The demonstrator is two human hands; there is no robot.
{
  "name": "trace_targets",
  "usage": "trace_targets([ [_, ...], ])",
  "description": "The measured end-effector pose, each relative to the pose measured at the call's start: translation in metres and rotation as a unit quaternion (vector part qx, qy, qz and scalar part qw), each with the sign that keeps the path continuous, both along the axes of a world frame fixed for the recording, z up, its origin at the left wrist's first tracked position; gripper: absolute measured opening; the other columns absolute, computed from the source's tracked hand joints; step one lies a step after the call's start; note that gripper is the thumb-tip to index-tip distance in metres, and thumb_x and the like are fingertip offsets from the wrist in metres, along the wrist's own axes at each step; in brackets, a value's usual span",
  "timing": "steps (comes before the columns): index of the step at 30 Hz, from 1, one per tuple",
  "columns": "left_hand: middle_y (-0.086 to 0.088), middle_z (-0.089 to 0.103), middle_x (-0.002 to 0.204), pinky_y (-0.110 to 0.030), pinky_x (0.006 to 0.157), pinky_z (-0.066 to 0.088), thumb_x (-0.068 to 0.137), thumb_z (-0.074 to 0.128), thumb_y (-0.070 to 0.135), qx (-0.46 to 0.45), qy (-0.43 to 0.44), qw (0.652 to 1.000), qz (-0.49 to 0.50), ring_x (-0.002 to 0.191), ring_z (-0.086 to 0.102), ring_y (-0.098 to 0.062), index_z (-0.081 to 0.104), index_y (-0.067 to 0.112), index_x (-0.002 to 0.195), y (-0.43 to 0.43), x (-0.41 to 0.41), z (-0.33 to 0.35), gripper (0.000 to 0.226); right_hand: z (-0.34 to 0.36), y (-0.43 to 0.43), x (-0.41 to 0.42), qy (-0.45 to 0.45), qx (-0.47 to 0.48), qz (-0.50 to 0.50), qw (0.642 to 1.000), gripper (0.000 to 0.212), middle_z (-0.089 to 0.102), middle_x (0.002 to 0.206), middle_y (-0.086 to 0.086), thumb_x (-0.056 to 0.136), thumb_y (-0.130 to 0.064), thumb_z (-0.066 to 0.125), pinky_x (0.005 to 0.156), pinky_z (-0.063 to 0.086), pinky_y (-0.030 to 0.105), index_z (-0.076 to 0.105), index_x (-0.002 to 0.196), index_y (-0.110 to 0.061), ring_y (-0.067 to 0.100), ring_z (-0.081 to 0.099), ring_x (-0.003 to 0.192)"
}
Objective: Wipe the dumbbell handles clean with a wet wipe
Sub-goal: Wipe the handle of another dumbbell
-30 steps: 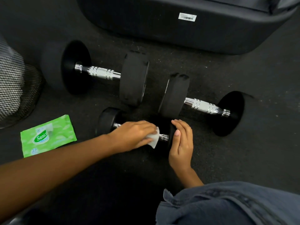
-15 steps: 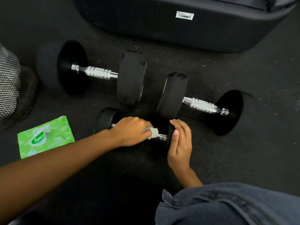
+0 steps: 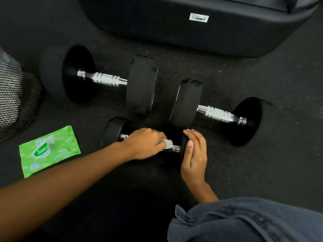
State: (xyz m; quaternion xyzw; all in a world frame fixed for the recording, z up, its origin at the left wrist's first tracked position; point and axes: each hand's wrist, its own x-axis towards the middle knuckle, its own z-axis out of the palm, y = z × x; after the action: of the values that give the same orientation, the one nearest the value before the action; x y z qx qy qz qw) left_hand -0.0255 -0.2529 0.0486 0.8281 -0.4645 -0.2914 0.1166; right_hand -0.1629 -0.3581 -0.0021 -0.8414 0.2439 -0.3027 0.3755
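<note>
"Head view: what is the left hand [image 3: 145,144] doing?"

"It is closing round the handle [image 3: 175,148] of the small dumbbell [image 3: 113,131], pressing a bunched white wet wipe [image 3: 168,143] against the chrome. A bit of the wipe is poking out past the knuckles, towards the right end."

"And the right hand [image 3: 194,152]?"

"It is gripping that dumbbell's right weight, fingers bending over the top and thumb lying on the inner face. The weight itself is mostly hiding beneath it."

"Where is the dumbbell lying?"

"It is lying on the dark floor [image 3: 262,172], nearest the person. Two large dumbbells are lying beyond it: the left one [image 3: 108,79] farther back, the right one [image 3: 218,113] with its inner weight sitting just beside the right hand's fingertips."

"Anything else showing?"

"A green wipe pack [image 3: 49,151] is lying flat to the left of the forearm, a black mesh bin [image 3: 15,102] is standing at the left edge, and a black padded bench [image 3: 192,32] is filling the top. Denim cloth [image 3: 244,220] is covering the lower right corner."
</note>
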Motion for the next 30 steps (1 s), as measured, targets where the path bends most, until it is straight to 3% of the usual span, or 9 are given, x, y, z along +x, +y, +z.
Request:
trace_targets([
  [5,-0.008,0.064,0.110,-0.031,0.081,0.038,0.094,0.039,0.028,-0.042,-0.050,0.997,-0.036,0.098,0.058,-0.025,0.058,0.011,0.106,-0.015,-0.023,-0.003,0.028,0.000,-0.001,0.000,-0.005,0.001,0.005,1.000,0.045,0.053,0.120,0.002,0.101,-0.027,0.024,0.101,0.040,0.038,0.058,0.117,-0.003,0.019,0.049,0.118],
  [10,0.001,0.059,0.120,-0.026,0.097,0.031,0.090,0.054,0.034,-0.099,-0.024,0.992,-0.074,0.110,0.052,-0.017,0.052,0.017,0.123,0.003,-0.011,-0.008,0.037,0.000,-0.001,0.001,-0.003,0.006,0.004,1.000,0.045,0.053,0.121,0.003,0.100,-0.027,0.025,0.101,0.040,0.040,0.058,0.117,-0.003,0.020,0.049,0.118],
  [14,-0.004,0.063,0.100,-0.026,0.086,0.034,0.076,0.070,0.021,-0.154,-0.081,0.981,-0.082,0.094,0.059,-0.023,0.059,0.011,0.103,0.001,-0.024,-0.016,0.031,0.000,-0.001,0.001,-0.010,0.008,0.001,1.000,0.044,0.054,0.120,0.004,0.100,-0.026,0.025,0.102,0.039,0.036,0.059,0.116,-0.002,0.019,0.049,0.118],
  [17,-0.004,0.063,0.100,-0.029,0.085,0.034,0.067,0.077,0.015,-0.175,-0.110,0.973,-0.100,0.090,0.061,-0.021,0.060,0.011,0.099,0.006,-0.025,-0.019,0.036,0.000,-0.001,0.000,-0.003,0.003,0.006,1.000,0.043,0.054,0.121,0.004,0.100,-0.026,0.026,0.102,0.039,0.037,0.058,0.117,-0.003,0.018,0.048,0.119],
  [23,-0.003,0.062,0.111,-0.022,0.079,0.044,0.076,0.070,0.023,-0.169,-0.113,0.967,-0.153,0.096,0.059,-0.016,0.059,0.014,0.103,0.029,0.000,-0.012,0.031,0.000,-0.002,0.000,-0.005,0.003,0.007,1.000,0.040,0.054,0.120,0.004,0.099,-0.022,0.028,0.100,0.041,0.042,0.058,0.117,-0.004,0.019,0.049,0.118],
  [30,-0.003,0.065,0.109,-0.025,0.079,0.051,0.082,0.054,0.027,-0.165,-0.115,0.968,-0.151,0.098,0.062,-0.016,0.062,0.011,0.107,0.021,-0.008,-0.015,0.031,-0.001,-0.002,0.000,-0.007,0.008,0.005,1.000,0.043,0.055,0.120,0.006,0.100,-0.025,0.027,0.100,0.041,0.041,0.059,0.117,-0.003,0.020,0.050,0.118],
])
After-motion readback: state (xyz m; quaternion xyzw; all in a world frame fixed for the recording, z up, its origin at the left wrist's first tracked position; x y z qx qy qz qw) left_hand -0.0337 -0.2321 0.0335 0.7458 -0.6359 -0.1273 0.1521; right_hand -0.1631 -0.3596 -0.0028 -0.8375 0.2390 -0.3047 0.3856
